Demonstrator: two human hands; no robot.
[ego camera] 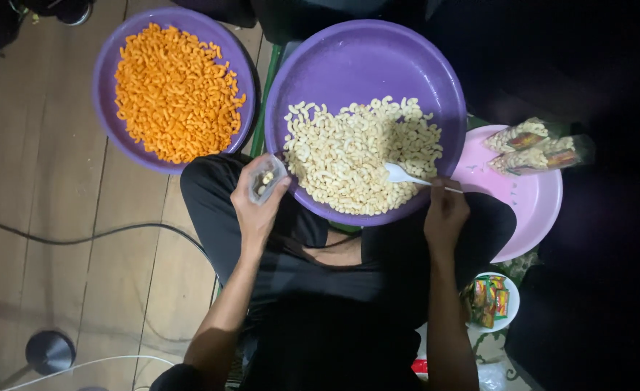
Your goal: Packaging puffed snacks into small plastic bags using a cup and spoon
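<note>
Wooden floor carries two purple basins. Left hand [256,206] pinches a small, limp clear bag [266,178] by its mouth; right hand [444,214] grips a light white spoon [401,174] in pale, crumbly-looking puffs [349,156].

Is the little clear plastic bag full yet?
Nearly empty. The small clear plastic bag in the left hand shows only a few pale pieces at its bottom; the rest looks see-through.
</note>
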